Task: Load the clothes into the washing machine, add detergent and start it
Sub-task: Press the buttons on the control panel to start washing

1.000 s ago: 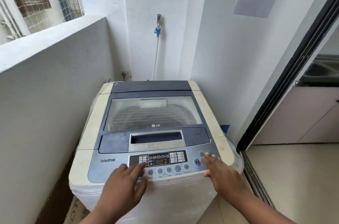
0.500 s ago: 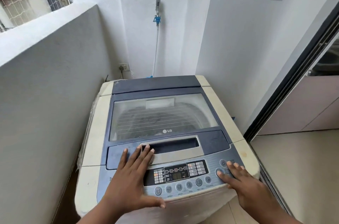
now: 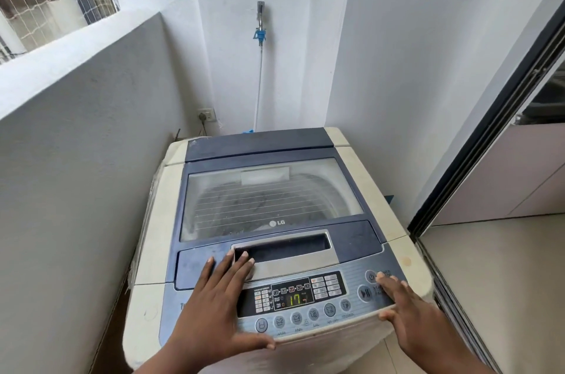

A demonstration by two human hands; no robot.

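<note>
On control panel (image 3: 293, 300): display (image 3: 295, 299) now lit, "17". Your left hand (image 3: 214, 306) has shifted, flat, fingers spread, onto lid handle (image 3: 287, 254); right hand (image 3: 409, 309) flat, fingertips near power button (image 3: 371, 276). Machine powered; lid closed.

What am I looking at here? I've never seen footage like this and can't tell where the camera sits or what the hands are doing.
The camera is worn on a person's head and looks down at their own hands. In front stands a top-loading washing machine with its lid closed. The left hand lies flat, fingers reaching the lid handle. The right hand rests on the control panel near the power button. Neither hand holds anything. The display is lit.
</note>
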